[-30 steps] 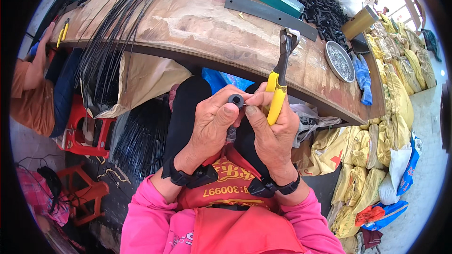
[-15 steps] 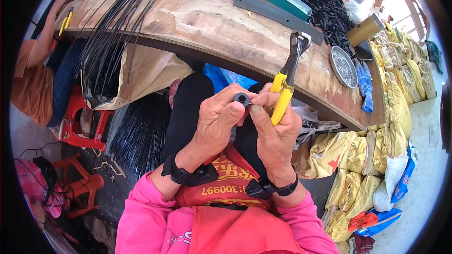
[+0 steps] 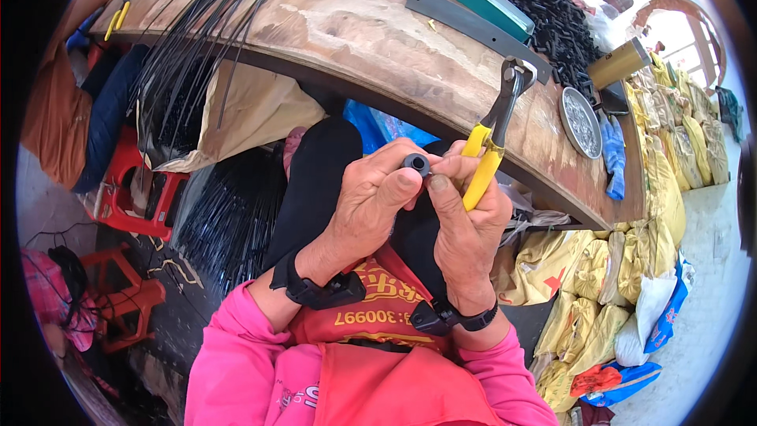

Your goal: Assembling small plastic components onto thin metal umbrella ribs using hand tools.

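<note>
Pinching a small black cylindrical piece (image 3: 415, 164) with a round hole in its end, our left hand (image 3: 367, 201) has thumb and fingers closed around it. Our right hand (image 3: 471, 221) is gripping black-headed pliers with yellow handles (image 3: 494, 159), their head pointing up and away from us, while its thumb and forefinger meet just beside the piece's right edge; whether they pinch something tiny, we cannot tell. The piece thus sits between our two hands, above our lap and short of the table's near edge.

Below our wrists, our red apron (image 3: 378, 315) carries yellow printed characters and a row of digits, upside down from here, and our bright pink sleeves (image 3: 233, 359) show at both sides.

Beyond our hands, on the worn wooden table (image 3: 355, 35), we see a round metal dish (image 3: 562, 110) holding small silvery bits. A blue cloth (image 3: 613, 159) hangs near it. Further off, an open green rectangular tray (image 3: 490, 8) stands against a heap of small black parts (image 3: 544, 12); its contents we cannot make out. Long thin black rods (image 3: 209, 35) hang over the table edge at our left. At far right lie stacked yellow sacks (image 3: 666, 185), and a blue-and-white sack (image 3: 666, 312) bearing print too small for us to read.
</note>
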The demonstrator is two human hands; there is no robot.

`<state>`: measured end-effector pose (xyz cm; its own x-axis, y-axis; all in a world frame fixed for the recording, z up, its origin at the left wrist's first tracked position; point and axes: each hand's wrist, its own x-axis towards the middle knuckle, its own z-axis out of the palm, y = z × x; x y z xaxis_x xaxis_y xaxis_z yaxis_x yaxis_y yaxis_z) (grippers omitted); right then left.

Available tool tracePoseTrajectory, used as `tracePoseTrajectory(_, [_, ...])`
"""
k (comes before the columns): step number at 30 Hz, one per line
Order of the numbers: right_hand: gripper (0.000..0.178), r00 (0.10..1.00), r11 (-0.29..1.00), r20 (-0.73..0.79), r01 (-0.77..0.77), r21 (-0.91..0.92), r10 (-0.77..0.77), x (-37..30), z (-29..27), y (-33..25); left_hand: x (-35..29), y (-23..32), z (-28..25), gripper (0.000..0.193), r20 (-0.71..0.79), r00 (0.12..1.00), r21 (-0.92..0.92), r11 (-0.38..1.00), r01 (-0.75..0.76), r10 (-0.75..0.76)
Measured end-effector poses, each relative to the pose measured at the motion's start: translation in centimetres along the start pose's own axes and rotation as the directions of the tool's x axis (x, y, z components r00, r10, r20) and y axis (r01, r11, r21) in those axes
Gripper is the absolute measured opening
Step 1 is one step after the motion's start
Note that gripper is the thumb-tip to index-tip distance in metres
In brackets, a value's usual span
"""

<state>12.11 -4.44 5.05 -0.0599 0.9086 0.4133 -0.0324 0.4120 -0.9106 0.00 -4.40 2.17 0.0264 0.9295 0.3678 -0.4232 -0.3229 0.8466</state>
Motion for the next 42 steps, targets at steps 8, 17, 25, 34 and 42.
tracePoseTrajectory(8, [0.008,0.999,0.999,0.008,-0.035,0.012,0.035,0.07,-0.42,0.67,0.24,0.07,-0.03,0.046,0.013,1.0,0.048,0.999,0.001,-0.002])
tracePoseTrajectory(17, [0.008,0.999,0.999,0.015,-0.043,-0.025,0.044,0.19,-0.5,0.52,0.32,0.13,0.22,0.048,0.003,1.0,0.04,0.999,-0.007,0.007])
tracePoseTrajectory(25, [0.009,0.999,0.998,0.017,-0.047,0.05,0.046,0.23,-0.32,0.42,0.27,0.12,0.24,0.049,-0.008,1.0,0.05,0.999,-0.005,0.005])
tracePoseTrajectory(34, [0.007,0.999,0.997,0.026,-0.035,0.062,0.034,0.28,-0.47,0.73,0.22,0.05,0.21,0.051,-0.011,1.0,0.06,0.998,-0.021,0.022])
tracePoseTrajectory(42, [0.008,0.999,0.998,0.022,-0.047,0.035,0.046,0.24,-0.35,0.69,0.06,-0.1,0.28,0.05,-0.029,1.0,0.041,0.999,-0.008,0.009])
